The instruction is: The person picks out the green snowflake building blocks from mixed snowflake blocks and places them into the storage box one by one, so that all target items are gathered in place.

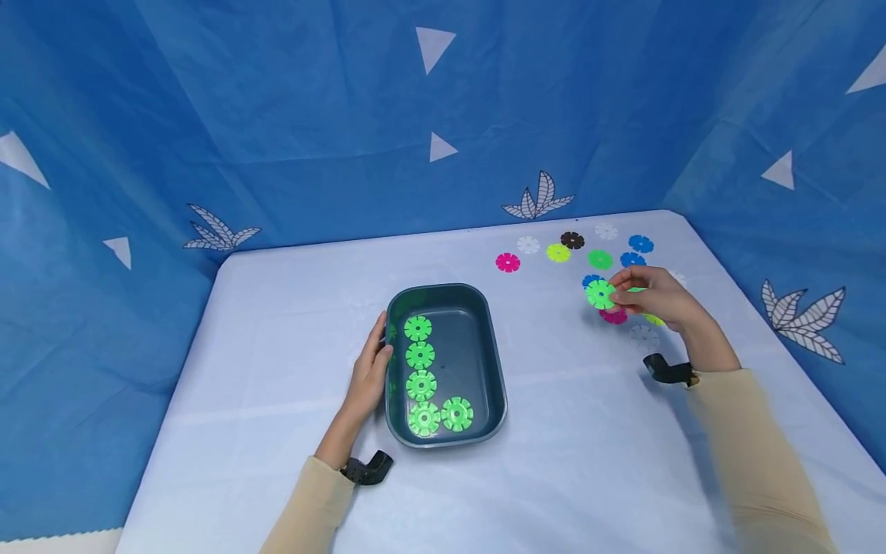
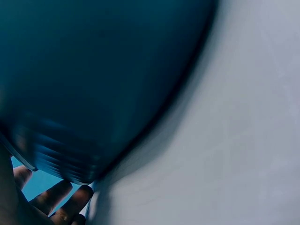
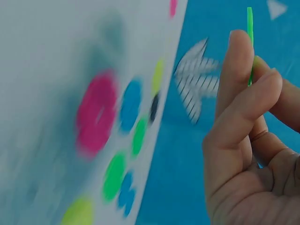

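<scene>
Left hand (image 1: pixel 369 373) grips the tray (image 1: pixel 460 346) by its left wall, presumably for steadiness. Right hand (image 1: pixel 657 300), right of the tray, pinches the held disc (image 1: pixel 594 296) at its edge, apparently for a light, precise hold. Disc is bright green, thin, notched, centre-holed. Five matching discs (image 1: pixel 414 358) lie inside the tray; mixed-colour discs (image 1: pixel 601 254) lie beyond it, rightward.

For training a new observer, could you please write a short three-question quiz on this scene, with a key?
1. How many green discs lie in the tray?
2. True or false: the brown disc lies inside the tray.
3. Fill in the colour: the right hand pinches a ____ disc.

Key:
1. Five.
2. False; the brown disc lies on the table.
3. Green.
</scene>
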The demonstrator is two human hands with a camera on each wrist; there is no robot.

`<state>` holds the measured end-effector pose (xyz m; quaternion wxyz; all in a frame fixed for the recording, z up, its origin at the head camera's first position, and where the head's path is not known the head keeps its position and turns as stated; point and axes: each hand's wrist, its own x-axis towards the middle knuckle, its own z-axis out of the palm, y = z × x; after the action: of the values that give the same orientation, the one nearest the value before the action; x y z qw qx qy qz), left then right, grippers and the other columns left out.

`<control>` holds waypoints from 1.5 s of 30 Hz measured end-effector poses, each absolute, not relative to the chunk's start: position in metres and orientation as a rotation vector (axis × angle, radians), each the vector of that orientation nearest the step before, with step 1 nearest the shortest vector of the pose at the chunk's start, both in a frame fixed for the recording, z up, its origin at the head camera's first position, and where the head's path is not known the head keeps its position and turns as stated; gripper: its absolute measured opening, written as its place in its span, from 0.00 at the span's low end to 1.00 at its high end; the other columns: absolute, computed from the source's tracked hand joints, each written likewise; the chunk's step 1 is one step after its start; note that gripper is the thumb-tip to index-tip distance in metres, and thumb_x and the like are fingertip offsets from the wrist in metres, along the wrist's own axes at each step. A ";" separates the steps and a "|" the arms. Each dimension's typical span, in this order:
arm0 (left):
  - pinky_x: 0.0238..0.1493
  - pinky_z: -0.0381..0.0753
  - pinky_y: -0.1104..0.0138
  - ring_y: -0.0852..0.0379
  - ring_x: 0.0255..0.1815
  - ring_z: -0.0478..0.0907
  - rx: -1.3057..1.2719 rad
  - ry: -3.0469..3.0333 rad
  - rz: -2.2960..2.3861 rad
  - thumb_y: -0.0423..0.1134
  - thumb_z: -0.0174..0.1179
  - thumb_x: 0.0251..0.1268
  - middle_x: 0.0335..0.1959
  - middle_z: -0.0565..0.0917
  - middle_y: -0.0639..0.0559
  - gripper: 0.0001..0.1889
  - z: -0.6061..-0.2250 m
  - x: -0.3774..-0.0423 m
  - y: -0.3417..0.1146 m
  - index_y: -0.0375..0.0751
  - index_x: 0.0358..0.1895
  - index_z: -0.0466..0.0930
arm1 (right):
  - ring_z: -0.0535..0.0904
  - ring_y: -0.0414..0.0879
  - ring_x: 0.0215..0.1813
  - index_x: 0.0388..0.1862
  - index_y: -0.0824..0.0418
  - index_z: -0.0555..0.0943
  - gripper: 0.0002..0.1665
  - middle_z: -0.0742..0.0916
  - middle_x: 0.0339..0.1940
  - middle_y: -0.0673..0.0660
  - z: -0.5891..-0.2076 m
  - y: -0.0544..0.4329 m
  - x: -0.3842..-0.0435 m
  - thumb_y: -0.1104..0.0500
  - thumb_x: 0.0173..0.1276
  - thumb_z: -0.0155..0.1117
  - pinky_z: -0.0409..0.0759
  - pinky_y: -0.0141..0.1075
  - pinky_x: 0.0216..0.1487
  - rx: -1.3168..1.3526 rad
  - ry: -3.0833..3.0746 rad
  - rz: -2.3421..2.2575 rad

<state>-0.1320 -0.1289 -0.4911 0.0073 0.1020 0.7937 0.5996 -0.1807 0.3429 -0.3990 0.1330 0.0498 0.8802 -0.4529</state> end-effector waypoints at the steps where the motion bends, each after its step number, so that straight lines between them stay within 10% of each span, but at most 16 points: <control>1: 0.75 0.54 0.43 0.40 0.78 0.53 0.323 2.487 1.871 0.38 0.39 0.80 0.80 0.51 0.46 0.29 -0.491 -0.132 -0.129 0.50 0.80 0.46 | 0.85 0.40 0.35 0.59 0.71 0.69 0.26 0.76 0.45 0.59 -0.397 0.334 -0.182 0.58 0.70 0.64 0.84 0.31 0.38 0.120 2.543 -1.321; 15: 0.74 0.55 0.43 0.40 0.78 0.53 0.336 2.481 1.886 0.35 0.39 0.80 0.80 0.52 0.46 0.29 -0.493 -0.133 -0.130 0.50 0.80 0.46 | 0.84 0.65 0.37 0.43 0.66 0.77 0.10 0.80 0.37 0.62 -0.378 0.206 -0.185 0.66 0.65 0.65 0.84 0.38 0.34 -0.399 2.386 -1.312; 45: 0.75 0.54 0.44 0.37 0.77 0.53 0.273 2.466 1.830 0.31 0.38 0.78 0.79 0.52 0.38 0.29 -0.447 -0.118 -0.122 0.37 0.78 0.46 | 0.87 0.54 0.29 0.35 0.64 0.77 0.08 0.80 0.24 0.55 -0.396 0.093 -0.196 0.71 0.62 0.66 0.82 0.32 0.28 -0.831 2.123 -0.665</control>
<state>-0.1183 -0.1224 -0.4474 0.0295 0.0886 0.7994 0.5934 -0.1961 0.0928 -0.3963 0.3741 -0.3246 0.8289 -0.2599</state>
